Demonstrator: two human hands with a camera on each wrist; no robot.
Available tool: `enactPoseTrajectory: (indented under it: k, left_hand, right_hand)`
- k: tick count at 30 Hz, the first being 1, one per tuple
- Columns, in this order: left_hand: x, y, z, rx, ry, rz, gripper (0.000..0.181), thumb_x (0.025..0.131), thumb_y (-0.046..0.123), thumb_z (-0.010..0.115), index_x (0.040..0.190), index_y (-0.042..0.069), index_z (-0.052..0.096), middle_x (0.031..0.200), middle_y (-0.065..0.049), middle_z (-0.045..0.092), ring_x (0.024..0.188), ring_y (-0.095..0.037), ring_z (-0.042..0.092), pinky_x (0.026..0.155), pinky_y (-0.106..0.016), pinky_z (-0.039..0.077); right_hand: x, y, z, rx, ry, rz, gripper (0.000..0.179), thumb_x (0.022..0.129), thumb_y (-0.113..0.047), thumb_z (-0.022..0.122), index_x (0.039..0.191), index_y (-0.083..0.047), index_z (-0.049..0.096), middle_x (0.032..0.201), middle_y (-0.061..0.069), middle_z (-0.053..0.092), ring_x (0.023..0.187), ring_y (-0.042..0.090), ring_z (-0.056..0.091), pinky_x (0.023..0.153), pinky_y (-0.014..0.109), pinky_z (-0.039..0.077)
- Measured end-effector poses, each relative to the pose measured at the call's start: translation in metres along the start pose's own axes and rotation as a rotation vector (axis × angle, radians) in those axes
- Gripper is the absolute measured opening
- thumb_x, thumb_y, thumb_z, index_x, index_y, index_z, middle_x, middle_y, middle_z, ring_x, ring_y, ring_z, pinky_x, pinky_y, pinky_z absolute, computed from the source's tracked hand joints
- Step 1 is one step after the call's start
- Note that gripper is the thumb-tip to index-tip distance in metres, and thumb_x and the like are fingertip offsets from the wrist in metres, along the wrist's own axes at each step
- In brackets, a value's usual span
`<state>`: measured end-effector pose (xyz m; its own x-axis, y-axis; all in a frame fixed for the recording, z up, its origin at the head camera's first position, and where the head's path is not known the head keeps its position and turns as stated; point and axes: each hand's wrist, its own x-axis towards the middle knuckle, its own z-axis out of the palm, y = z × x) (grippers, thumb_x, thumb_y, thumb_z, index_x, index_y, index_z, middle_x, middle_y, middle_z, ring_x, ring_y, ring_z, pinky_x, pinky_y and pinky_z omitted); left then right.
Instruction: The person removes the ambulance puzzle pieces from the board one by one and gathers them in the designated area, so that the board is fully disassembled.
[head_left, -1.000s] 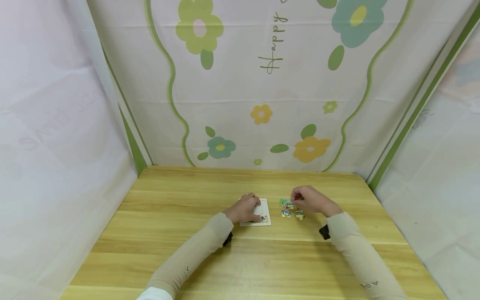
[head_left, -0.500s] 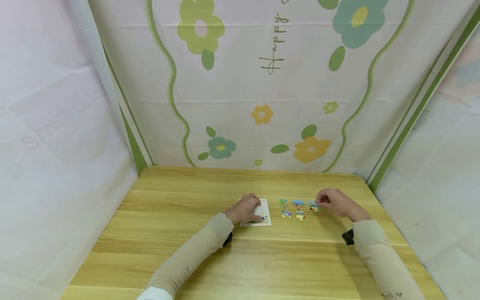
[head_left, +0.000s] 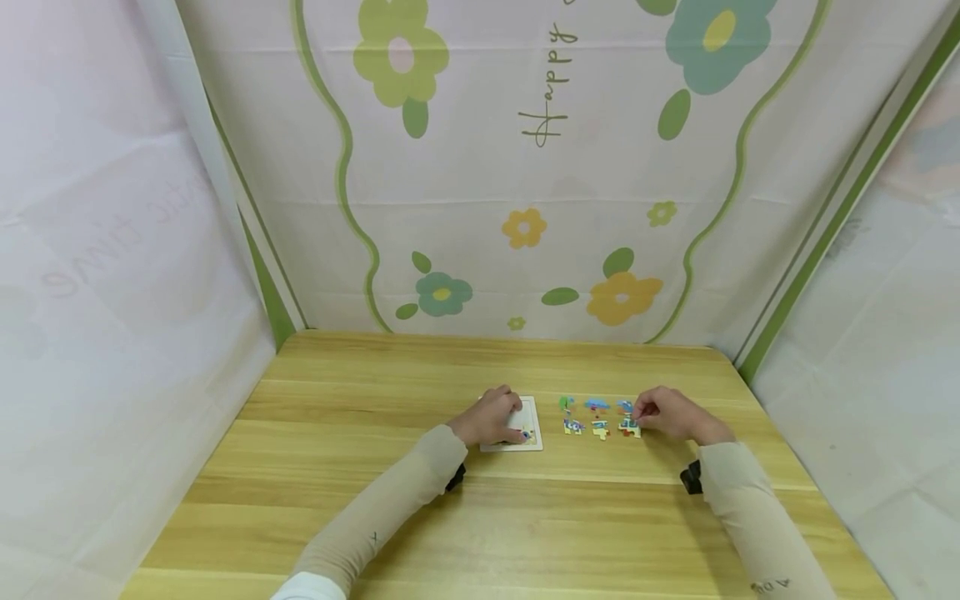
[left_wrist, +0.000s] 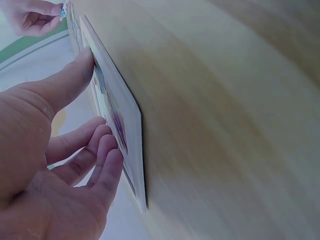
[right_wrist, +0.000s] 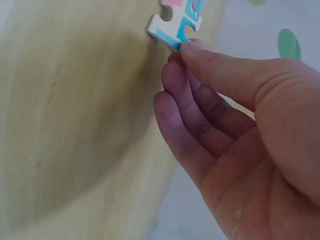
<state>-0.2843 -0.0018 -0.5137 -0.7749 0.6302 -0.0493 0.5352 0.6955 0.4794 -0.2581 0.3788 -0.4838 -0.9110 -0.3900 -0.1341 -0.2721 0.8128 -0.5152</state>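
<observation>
My left hand (head_left: 489, 418) rests over a small white-rimmed puzzle board (head_left: 536, 425), thumb and fingertips spread apart on its surface. In the left wrist view the board's rim (left_wrist: 131, 112) shows beyond the fingertips, with coloured picture parts inside it. My right hand (head_left: 671, 413) pinches a jigsaw piece (right_wrist: 175, 26) by its corner between thumb and index finger; the other fingers curl loosely below. This piece is white and blue with a pink patch. In the head view it overlaps the right end of the near row of loose pieces.
Loose jigsaw pieces lie in two rows right of the board: a green one (head_left: 566, 405), blue ones (head_left: 597, 405) and yellowish ones (head_left: 601, 431) among them. The wooden table (head_left: 480, 533) ends at a flowered cloth (head_left: 480, 275) behind, with cloth walls on both sides.
My right hand has moved right from over the middle pieces to the right end of the rows, then slightly toward me. The left hand has stayed on the board.
</observation>
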Motion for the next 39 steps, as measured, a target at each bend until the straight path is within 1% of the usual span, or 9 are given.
enactPoseTrajectory:
  k: [6, 11, 16, 20, 22, 26, 30, 36, 39]
  left_hand:
    - [0.000, 0.000, 0.000, 0.004, -0.002, -0.004, 0.059, 0.092, 0.038, 0.084, 0.136, 0.002, 0.065, 0.124, -0.006, 0.061, 0.107, -0.018, 0.054, 0.095, -0.029, 0.049]
    - [0.000, 0.001, -0.002, 0.004, -0.013, -0.013, 0.059, 0.093, 0.039, 0.083, 0.137, 0.004, 0.065, 0.125, -0.005, 0.060, 0.105, -0.017, 0.052, 0.092, -0.026, 0.048]
    - [-0.002, 0.000, -0.004, -0.022, -0.032, -0.014, 0.058, 0.094, 0.039, 0.082, 0.137, 0.003, 0.065, 0.126, -0.006, 0.060, 0.101, -0.015, 0.048, 0.089, -0.025, 0.046]
    - [-0.006, -0.001, -0.008, -0.037, -0.030, -0.006, 0.059, 0.094, 0.037, 0.082, 0.137, 0.001, 0.065, 0.127, -0.007, 0.060, 0.100, -0.015, 0.048, 0.088, -0.025, 0.046]
    - [-0.009, -0.001, -0.012, -0.029, -0.024, -0.002, 0.059, 0.094, 0.037, 0.082, 0.137, 0.001, 0.065, 0.128, -0.008, 0.060, 0.101, -0.016, 0.049, 0.089, -0.026, 0.047]
    - [-0.016, -0.003, -0.019, -0.004, -0.019, 0.000, 0.060, 0.093, 0.035, 0.083, 0.137, -0.001, 0.065, 0.129, -0.009, 0.061, 0.106, -0.018, 0.052, 0.095, -0.031, 0.050]
    - [-0.027, -0.011, -0.021, 0.012, -0.031, -0.002, 0.060, 0.092, 0.034, 0.084, 0.138, 0.000, 0.064, 0.129, -0.008, 0.060, 0.109, -0.017, 0.053, 0.099, -0.032, 0.050]
    - [-0.044, -0.029, -0.022, -0.038, -0.042, 0.031, 0.059, 0.094, 0.033, 0.083, 0.139, 0.001, 0.063, 0.125, -0.006, 0.059, 0.103, -0.016, 0.048, 0.089, -0.029, 0.047]
    - [-0.051, -0.032, -0.021, -0.045, -0.033, 0.038, 0.057, 0.094, 0.033, 0.082, 0.138, 0.002, 0.063, 0.124, -0.005, 0.059, 0.104, -0.016, 0.048, 0.092, -0.030, 0.047]
  right_hand:
    - [0.002, 0.003, 0.006, -0.016, 0.019, 0.018, 0.007, 0.100, -0.004, 0.069, 0.094, -0.002, 0.071, 0.094, 0.005, 0.072, 0.086, 0.012, 0.061, 0.074, 0.026, 0.051]
    - [0.004, 0.006, 0.009, -0.032, 0.030, 0.045, 0.007, 0.101, -0.006, 0.069, 0.096, -0.004, 0.073, 0.096, 0.004, 0.073, 0.088, 0.013, 0.063, 0.077, 0.029, 0.053]
    - [0.008, 0.000, 0.005, -0.044, 0.036, 0.048, 0.005, 0.100, -0.008, 0.072, 0.097, -0.005, 0.074, 0.096, 0.002, 0.073, 0.087, 0.011, 0.064, 0.076, 0.028, 0.054]
    - [0.014, -0.019, 0.002, -0.030, 0.030, 0.001, 0.005, 0.099, -0.008, 0.073, 0.098, -0.003, 0.074, 0.094, 0.002, 0.073, 0.084, 0.011, 0.065, 0.074, 0.028, 0.055]
    - [0.018, -0.030, 0.003, -0.021, 0.019, -0.028, 0.005, 0.099, -0.007, 0.072, 0.100, -0.002, 0.075, 0.093, 0.003, 0.074, 0.084, 0.013, 0.066, 0.074, 0.028, 0.056]
    - [0.028, -0.048, 0.009, 0.009, -0.007, -0.067, 0.007, 0.099, -0.006, 0.072, 0.104, -0.001, 0.075, 0.096, 0.006, 0.075, 0.085, 0.013, 0.068, 0.076, 0.028, 0.057]
    - [0.039, -0.067, 0.022, 0.018, -0.036, -0.106, 0.010, 0.098, -0.005, 0.073, 0.107, -0.001, 0.075, 0.100, 0.007, 0.075, 0.088, 0.011, 0.067, 0.078, 0.028, 0.058]
    - [0.057, -0.100, 0.045, 0.022, -0.094, -0.158, 0.011, 0.097, -0.002, 0.074, 0.108, -0.001, 0.074, 0.101, 0.007, 0.074, 0.088, 0.009, 0.066, 0.078, 0.025, 0.057]
    - [0.066, -0.116, 0.057, 0.014, -0.102, -0.209, 0.011, 0.097, 0.000, 0.073, 0.108, -0.001, 0.075, 0.102, 0.009, 0.075, 0.087, 0.009, 0.065, 0.077, 0.024, 0.055]
